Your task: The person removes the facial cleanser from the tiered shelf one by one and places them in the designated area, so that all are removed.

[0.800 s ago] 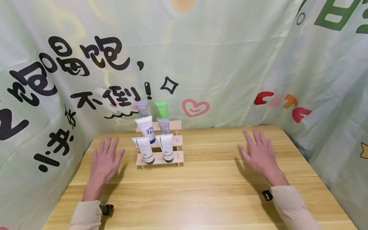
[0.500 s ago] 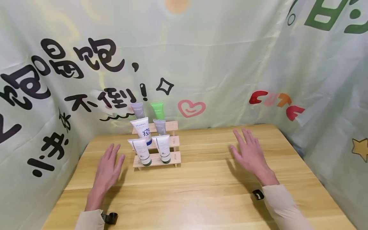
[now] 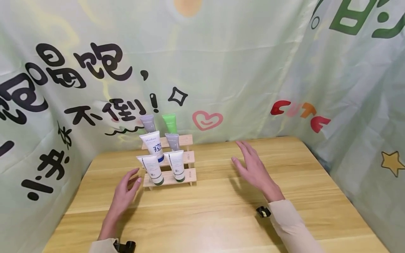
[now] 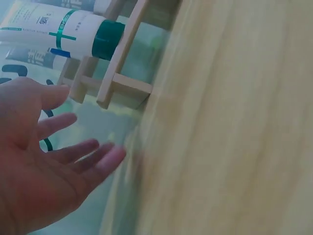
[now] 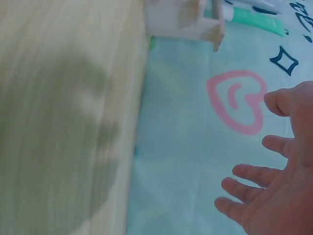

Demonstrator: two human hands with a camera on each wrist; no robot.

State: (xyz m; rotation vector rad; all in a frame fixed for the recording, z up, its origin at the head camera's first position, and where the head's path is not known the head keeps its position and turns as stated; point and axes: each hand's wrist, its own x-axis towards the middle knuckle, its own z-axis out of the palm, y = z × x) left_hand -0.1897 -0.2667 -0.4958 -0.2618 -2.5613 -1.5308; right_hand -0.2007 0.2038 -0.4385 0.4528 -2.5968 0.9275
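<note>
My left grip (image 3: 124, 192): it is released; the fingers are softly bent, the thumb stands apart from them, and it is near the left end of the stand.
My right grip (image 3: 254, 170): it is released also, with fingers loosely spread, over the worktop (image 3: 215, 214), to the right of the stand and well apart from it.
Wooden stand (image 3: 190, 174): it has three steps and is placed at the back of the worktop, left of the middle.
Lower step: two white tubes (image 3: 153, 169) with dark green caps, side by side, caps down.
Middle step: a white tube with blue cap (image 3: 152, 142) at left, a small lavender tube (image 3: 173, 142) at right.
Upper step: a lavender tube (image 3: 147, 123) at left, a green tube (image 3: 169, 123) at right.
Cloth (image 3: 234, 77): behind the worktop, printed with black characters and a pink heart (image 3: 207, 120).
</note>
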